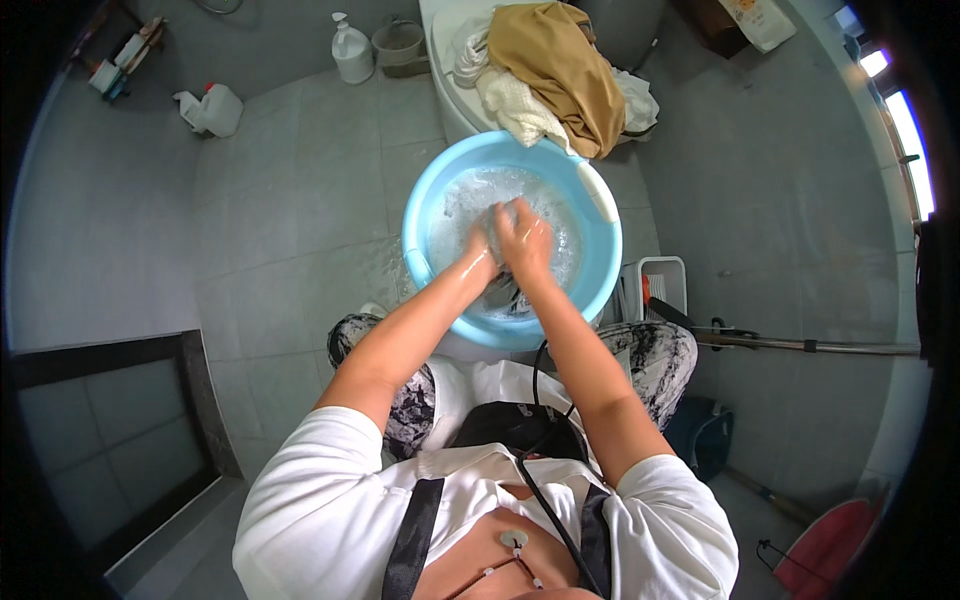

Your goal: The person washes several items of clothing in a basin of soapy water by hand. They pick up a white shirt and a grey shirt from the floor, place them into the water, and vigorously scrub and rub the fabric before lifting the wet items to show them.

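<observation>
A round light-blue basin [414, 215] stands in front of me, holding sudsy water [470, 195]. Both my hands are inside it, close together and wet with foam. My left hand [484, 243] is partly hidden behind the right. My right hand [526, 240] has its fingers curled in toward the left one. Whatever they grip between them is too covered to make out. Just below my wrists, a dark piece of cloth [506, 297] shows in the water. A long white object [597, 192] lies along the basin's right rim.
Beyond the basin, a brown garment [555, 60] and a white knit cloth [515, 105] lie heaped on a white surface. A white pump bottle [352, 52], a grey pail [400, 48] and a white jug [213, 110] stand farther left. A white bin [665, 280] and a pole [810, 346] are at right.
</observation>
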